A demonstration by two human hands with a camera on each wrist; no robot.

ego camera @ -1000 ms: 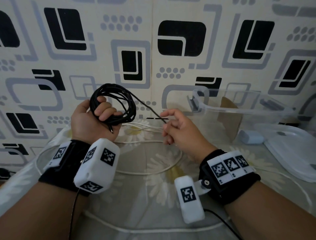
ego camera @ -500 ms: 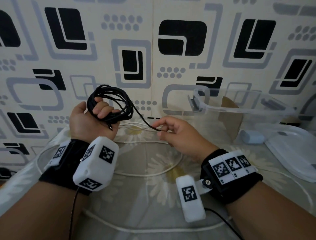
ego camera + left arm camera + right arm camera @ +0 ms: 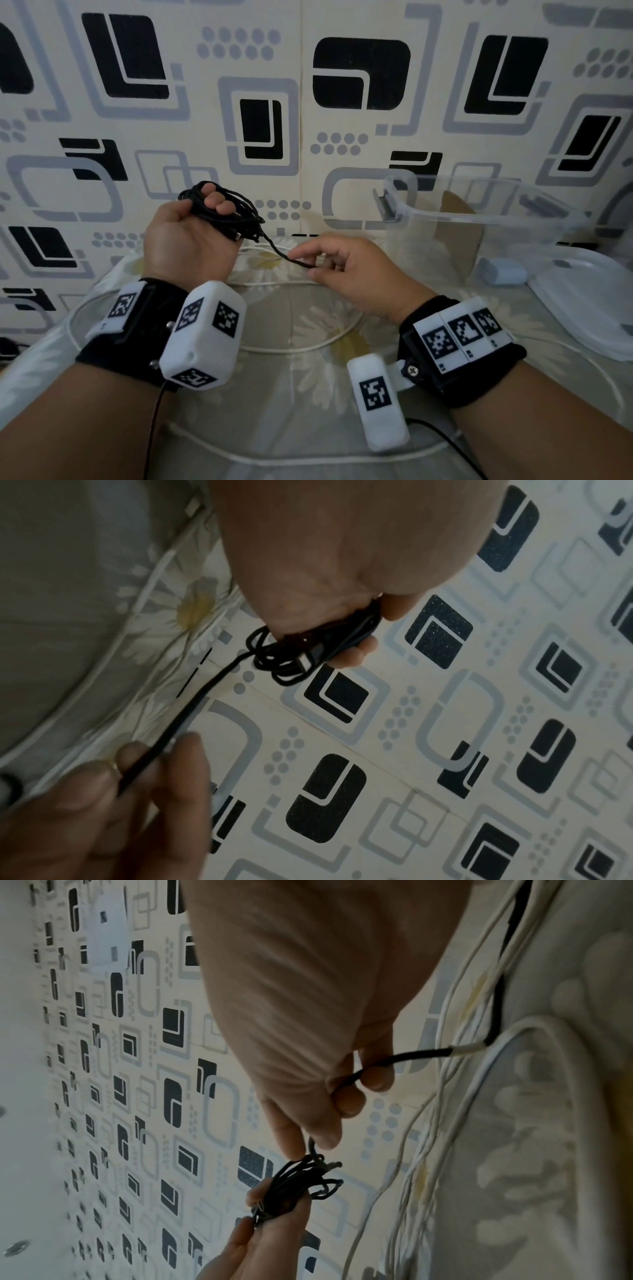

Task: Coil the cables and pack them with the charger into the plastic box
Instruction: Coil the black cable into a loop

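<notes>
since a second ago the black cable coil has tightened in the left hand, fingers curled round it; right hand pinches its tail. daisy-print sheet, patterned wall. one plastic box far right, one white cable.

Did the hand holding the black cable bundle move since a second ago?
Yes. The left hand with the black cable coil sank a little and turned, judged against the wallpaper pattern behind it.

black cable — open loop drawn into tight bundle | left hand — tipped knuckles-up | right hand — lower, free tail shorter and slacker
</notes>
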